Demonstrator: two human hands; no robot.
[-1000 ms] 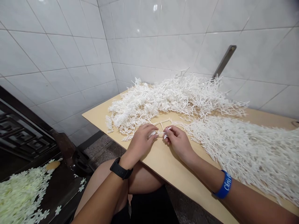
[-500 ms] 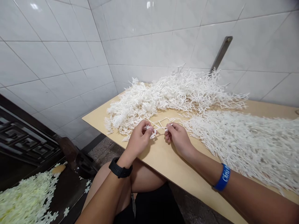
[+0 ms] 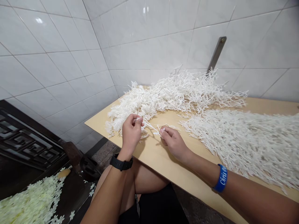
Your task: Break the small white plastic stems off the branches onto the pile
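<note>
Between my hands a thin white plastic branch stretches above the wooden table. My left hand pinches its left end between thumb and fingers. At the other end, my right hand is closed on the stem in a similar pinch. Behind them lies a loose heap of white branched sprigs, feathery on its left side. A second, flatter pile of white stems spreads to the right of my right hand. Fingertips hide the branch's ends in part.
The wooden table meets a tiled wall at the back. A metal bracket is fixed there. At lower left, pale yellow-white artificial petals lie on a dark carved wooden seat. My legs are under the table's near edge.
My left hand has moved left and slightly up, and my right hand a little left and down. The branch between them now looks stretched straighter. The view has shifted slightly.
</note>
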